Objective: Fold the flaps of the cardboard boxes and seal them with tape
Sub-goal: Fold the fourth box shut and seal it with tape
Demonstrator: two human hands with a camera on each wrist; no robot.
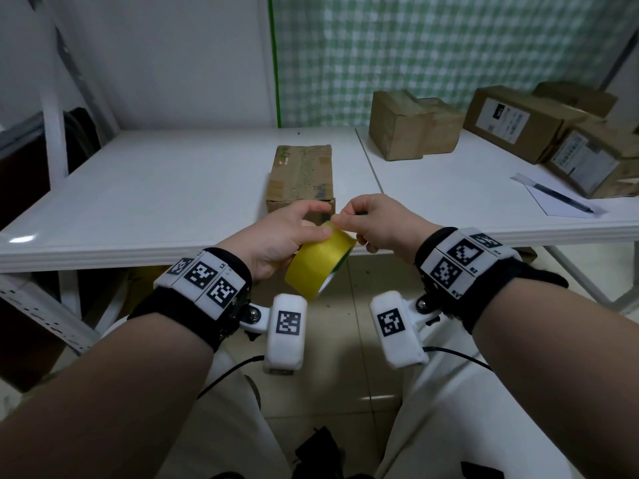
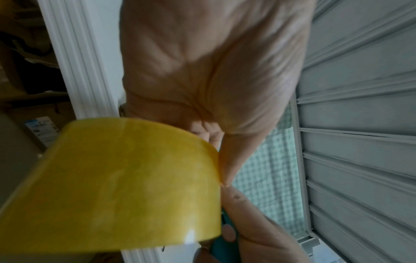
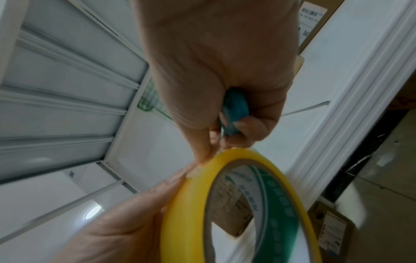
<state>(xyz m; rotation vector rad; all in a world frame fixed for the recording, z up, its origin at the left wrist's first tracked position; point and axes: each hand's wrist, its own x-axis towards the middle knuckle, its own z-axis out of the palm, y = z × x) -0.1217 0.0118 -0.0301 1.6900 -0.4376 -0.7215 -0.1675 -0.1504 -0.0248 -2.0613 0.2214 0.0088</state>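
The head view is evenly but dimly lit, with a cool cast. A bright patch of glare sits on the near left edge of the glossy white table top point(image 1: 179, 188), and a softer sheen lies on the pale floor tiles below that edge, where the space under the table falls into shadow. Straight lines bow toward the frame borders, and the forearms at the bottom look stretched. In the left wrist view the round roll of yellow tape point(image 2: 126, 186) is close and soft, with a small white highlight on its lower rim; the palm above it is blurred. The right wrist view is sharper on the roll's green-printed core, with a round reflection low left of the roll.
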